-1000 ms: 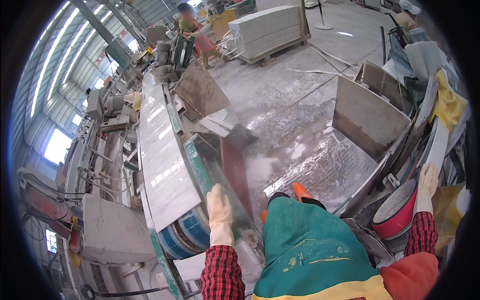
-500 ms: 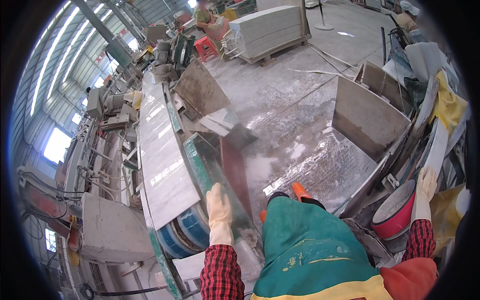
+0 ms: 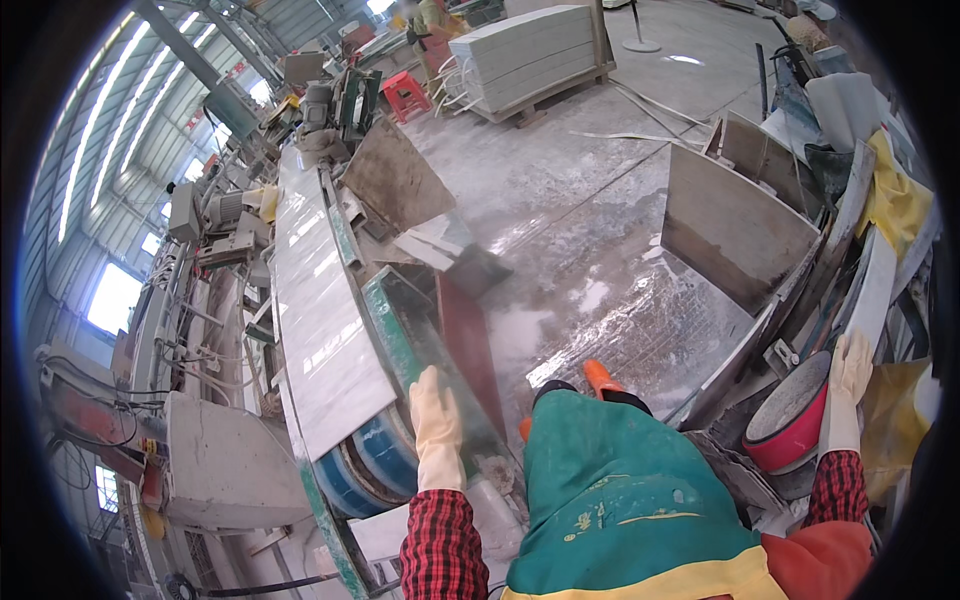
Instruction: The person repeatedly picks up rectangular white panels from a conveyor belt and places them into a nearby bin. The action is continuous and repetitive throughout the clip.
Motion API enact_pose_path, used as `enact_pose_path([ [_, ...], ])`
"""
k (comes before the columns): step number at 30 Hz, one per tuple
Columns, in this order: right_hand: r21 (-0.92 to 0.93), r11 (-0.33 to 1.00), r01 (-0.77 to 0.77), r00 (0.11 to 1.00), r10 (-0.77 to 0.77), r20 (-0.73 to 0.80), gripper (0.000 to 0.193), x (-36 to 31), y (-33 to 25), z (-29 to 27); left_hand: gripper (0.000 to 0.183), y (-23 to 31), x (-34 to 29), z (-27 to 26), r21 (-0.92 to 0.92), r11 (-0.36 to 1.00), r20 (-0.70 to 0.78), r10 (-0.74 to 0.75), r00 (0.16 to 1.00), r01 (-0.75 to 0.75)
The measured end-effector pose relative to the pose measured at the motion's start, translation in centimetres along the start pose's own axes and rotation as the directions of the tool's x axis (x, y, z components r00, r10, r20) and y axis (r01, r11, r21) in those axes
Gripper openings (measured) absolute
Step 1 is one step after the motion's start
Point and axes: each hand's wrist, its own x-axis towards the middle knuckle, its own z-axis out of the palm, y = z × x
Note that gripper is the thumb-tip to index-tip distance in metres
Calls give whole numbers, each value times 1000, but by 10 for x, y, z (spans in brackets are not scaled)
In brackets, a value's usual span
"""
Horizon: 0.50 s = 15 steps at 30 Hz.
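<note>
While your left hand (image 3: 436, 415) sits beside the near end of the long pale slab (image 3: 325, 320), its gloved fingers are extended and unclenched, lying close together. Slab: flat along the machine on your left, near end by the blue curved bands (image 3: 383, 445). Your right hand (image 3: 851, 372), also gloved: fingers straight, slightly spread, near the white strip (image 3: 872, 295); you can't tell whether they touch. Red-sided round tub (image 3: 790, 425) just left of that hand.

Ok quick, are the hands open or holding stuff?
Left hand: open, nothing seen in it.
Right hand: open, fingers stretched out, nothing seen in it.
</note>
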Motion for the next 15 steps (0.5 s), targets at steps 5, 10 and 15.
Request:
enact_pose_path([
  [5, -6, 1000, -9, 999, 9, -35, 51, -6, -4, -1, 38, 8, 5, -4, -46, 999, -13, 17, 1000, -18],
  [10, -12, 1000, 9, 999, -10, -50, 50, -11, -2, 1, 35, 11, 7, -6, -33, 999, -15, 30, 999, -31],
  [15, -7, 1000, 16, 998, -16, -64, 50, -19, -5, -4, 51, 3, 3, -8, -9, 988, 237, -148, 960, 154],
])
